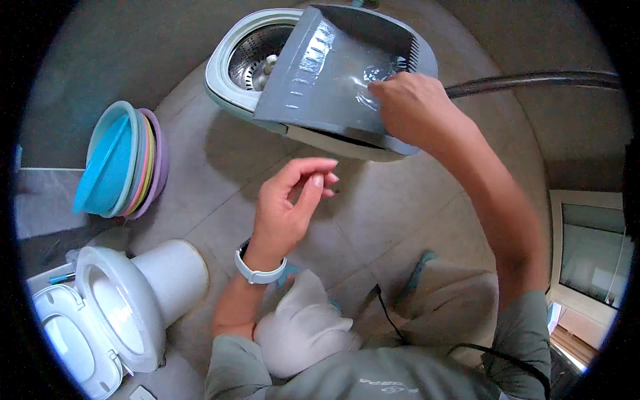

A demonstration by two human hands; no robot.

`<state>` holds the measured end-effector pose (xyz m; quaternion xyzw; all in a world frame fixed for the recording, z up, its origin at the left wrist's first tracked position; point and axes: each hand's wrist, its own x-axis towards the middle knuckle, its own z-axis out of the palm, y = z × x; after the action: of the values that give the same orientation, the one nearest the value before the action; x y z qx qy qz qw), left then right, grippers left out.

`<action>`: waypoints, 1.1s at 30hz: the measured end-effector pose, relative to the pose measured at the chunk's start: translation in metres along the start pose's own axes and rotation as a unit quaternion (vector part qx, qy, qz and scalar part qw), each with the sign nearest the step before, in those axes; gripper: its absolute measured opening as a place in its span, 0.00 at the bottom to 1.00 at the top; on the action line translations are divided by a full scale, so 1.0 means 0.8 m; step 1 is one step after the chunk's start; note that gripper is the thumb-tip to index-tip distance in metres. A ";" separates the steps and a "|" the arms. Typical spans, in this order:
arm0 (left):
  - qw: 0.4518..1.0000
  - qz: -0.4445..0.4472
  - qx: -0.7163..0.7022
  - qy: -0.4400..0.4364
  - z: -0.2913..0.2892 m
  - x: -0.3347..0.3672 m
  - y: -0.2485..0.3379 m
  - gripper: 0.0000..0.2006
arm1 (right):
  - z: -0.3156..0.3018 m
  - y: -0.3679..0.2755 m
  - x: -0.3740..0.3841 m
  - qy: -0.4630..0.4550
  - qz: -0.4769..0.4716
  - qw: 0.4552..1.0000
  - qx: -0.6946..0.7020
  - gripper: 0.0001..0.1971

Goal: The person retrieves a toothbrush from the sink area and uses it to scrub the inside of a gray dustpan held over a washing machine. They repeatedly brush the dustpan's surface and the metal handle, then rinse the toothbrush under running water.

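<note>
A grey dustpan [333, 83] with comb teeth along its right side lies across a small white washing machine [223, 77]. Over the pan's right part is my right hand [415, 110], its fingers bunched together and pointing left. Beside those fingertips glistens a clear, shiny patch, water or thin plastic; I cannot tell which. Whatever the right hand holds, if anything, is hidden. My left hand [287, 207], with a white-banded watch [261, 275] on its wrist, hovers in front of the machine. Its fingers curl toward the thumb, with nothing visible in them. A perforated metal drum [263, 57] shows left of the pan.
Stacked coloured basins [110, 163] lean against the left wall. A white toilet [117, 310] with its lid raised stands at lower left. From the machine's right side a dark hose [533, 81] runs to the wall. A white-framed glass panel [590, 247] is at right.
</note>
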<state>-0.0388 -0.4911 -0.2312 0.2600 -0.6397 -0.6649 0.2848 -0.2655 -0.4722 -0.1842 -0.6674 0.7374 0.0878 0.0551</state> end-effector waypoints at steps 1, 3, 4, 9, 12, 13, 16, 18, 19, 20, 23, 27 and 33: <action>1.000 -0.001 0.001 0.001 -0.005 0.004 0.008 0.10 | 0.008 -0.007 -0.007 0.092 0.014 0.992 0.082 0.12; 0.995 -0.065 -0.048 -0.051 -0.011 0.024 0.021 0.15 | 0.029 -0.024 -0.017 0.161 0.020 0.972 0.169 0.10; 0.995 -0.065 -0.048 -0.050 -0.011 0.033 0.025 0.15 | 0.038 -0.032 -0.023 0.227 0.027 0.939 0.255 0.08; 0.977 -0.184 -0.001 -0.110 0.003 0.089 0.028 0.24 | 0.046 -0.072 -0.051 0.190 0.076 0.862 0.464 0.09; 0.968 -0.223 -0.001 -0.113 0.003 0.117 0.032 0.24 | 0.040 -0.082 -0.055 0.155 0.067 0.851 0.498 0.11; 0.963 -0.239 0.009 -0.125 0.002 0.124 0.035 0.24 | 0.042 -0.085 -0.054 0.156 0.070 0.848 0.502 0.11; 0.950 -0.277 0.012 -0.142 0.011 0.138 0.042 0.24 | 0.048 -0.088 -0.060 0.262 -0.049 0.848 0.459 0.16; 0.946 -0.295 0.018 -0.131 0.014 0.148 0.038 0.23 | 0.042 -0.093 -0.078 0.166 -0.010 0.844 0.510 0.23; 0.950 -0.270 0.084 -0.134 0.009 0.159 0.033 0.23 | 0.037 -0.094 -0.091 0.165 -0.010 0.842 0.514 0.23; 0.949 -0.242 0.149 -0.138 0.001 0.173 0.028 0.23 | 0.030 -0.094 -0.109 0.108 -0.023 0.852 0.512 0.21; 0.816 0.170 0.545 -0.089 -0.094 0.222 -0.026 0.21 | 0.020 -0.095 -0.162 -0.055 -0.086 0.878 0.468 0.18; 0.783 0.121 0.597 -0.123 -0.108 0.231 0.004 0.18 | 0.053 -0.088 -0.203 -0.040 -0.133 0.902 0.408 0.17; 0.760 0.115 0.571 -0.289 -0.097 0.229 0.013 0.20 | 0.095 -0.071 -0.203 -0.072 -0.138 0.905 0.397 0.12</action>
<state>-0.1120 -0.6760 -0.2213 0.0950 -0.9778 -0.1824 -0.0403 -0.1947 -0.3036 -0.2294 -0.6775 0.6056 -0.1727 0.3799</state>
